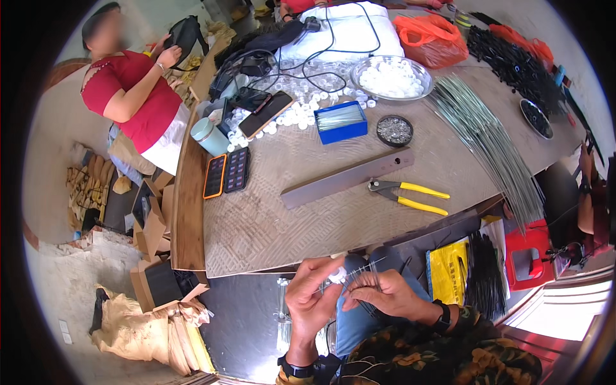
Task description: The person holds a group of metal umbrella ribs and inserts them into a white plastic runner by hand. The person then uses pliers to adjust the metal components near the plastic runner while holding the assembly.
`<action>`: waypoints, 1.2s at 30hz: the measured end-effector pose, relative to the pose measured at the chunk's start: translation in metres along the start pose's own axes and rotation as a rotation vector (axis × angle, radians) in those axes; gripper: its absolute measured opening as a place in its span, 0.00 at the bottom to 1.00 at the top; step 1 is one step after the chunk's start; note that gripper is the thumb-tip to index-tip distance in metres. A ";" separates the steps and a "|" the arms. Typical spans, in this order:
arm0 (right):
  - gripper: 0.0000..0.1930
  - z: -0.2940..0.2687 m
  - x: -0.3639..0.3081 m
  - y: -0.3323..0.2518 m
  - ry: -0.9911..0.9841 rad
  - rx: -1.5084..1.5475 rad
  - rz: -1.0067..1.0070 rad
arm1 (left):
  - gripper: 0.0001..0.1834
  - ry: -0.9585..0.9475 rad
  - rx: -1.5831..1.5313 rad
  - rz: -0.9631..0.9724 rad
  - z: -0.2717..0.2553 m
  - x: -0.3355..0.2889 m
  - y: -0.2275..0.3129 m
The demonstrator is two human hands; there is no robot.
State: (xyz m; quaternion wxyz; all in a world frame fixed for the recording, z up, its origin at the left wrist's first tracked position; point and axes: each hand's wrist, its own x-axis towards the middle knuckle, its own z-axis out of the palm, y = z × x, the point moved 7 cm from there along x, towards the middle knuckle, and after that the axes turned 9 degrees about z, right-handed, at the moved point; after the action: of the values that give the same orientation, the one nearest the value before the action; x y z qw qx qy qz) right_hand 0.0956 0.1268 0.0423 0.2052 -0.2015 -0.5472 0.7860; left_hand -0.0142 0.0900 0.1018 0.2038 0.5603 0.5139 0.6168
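Just above the lap (pixel 353 327), taking twelve o'clock as straight away from the wearer, the left hand (pixel 309 295) is pinching a small white round piece (pixel 337 275) between thumb and forefinger, while the right hand (pixel 390 295) is grasping several thin wires (pixel 366 277) with bent fingers. The white round piece is sitting at about two o'clock from the left palm and ten o'clock from the right; the left hand is the nearer, touching it. Most of the thin wires are fanning out, at least one running its long axis roughly from eight to two o'clock, nearly in line with the piece; whether it is passing through, I cannot tell.

Beyond the hands, on the table (pixel 247 237), yellow-handled pliers (pixel 420 187) are lying at one o'clock, just beside a metal bar (pixel 346 178) that is slanting at twelve. Farther out, a blue box (pixel 344 133) is holding fine rods at twelve o'clock, and a rod bundle (pixel 491 147) is spreading between one and two. Past the box, a shallow basin (pixel 398 97) is bearing heaped white pieces. Between ten and eleven o'clock, a co-worker (pixel 138 96) is standing.
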 end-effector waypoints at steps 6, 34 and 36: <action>0.10 0.002 0.001 0.002 -0.027 -0.003 0.005 | 0.19 0.247 -0.533 -0.226 0.006 -0.020 -0.025; 0.05 -0.008 -0.011 -0.052 0.267 0.214 -0.549 | 0.16 0.405 -0.650 -0.175 0.002 -0.029 -0.014; 0.12 -0.008 -0.008 -0.044 0.337 0.366 -0.565 | 0.16 0.405 -0.647 -0.181 0.003 -0.029 -0.013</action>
State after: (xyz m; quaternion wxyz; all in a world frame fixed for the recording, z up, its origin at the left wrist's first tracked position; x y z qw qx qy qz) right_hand 0.1111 0.1423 0.0825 0.5339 -0.1289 -0.3901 0.7390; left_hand -0.0079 0.0725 0.0760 0.3178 0.2867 0.3700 0.8245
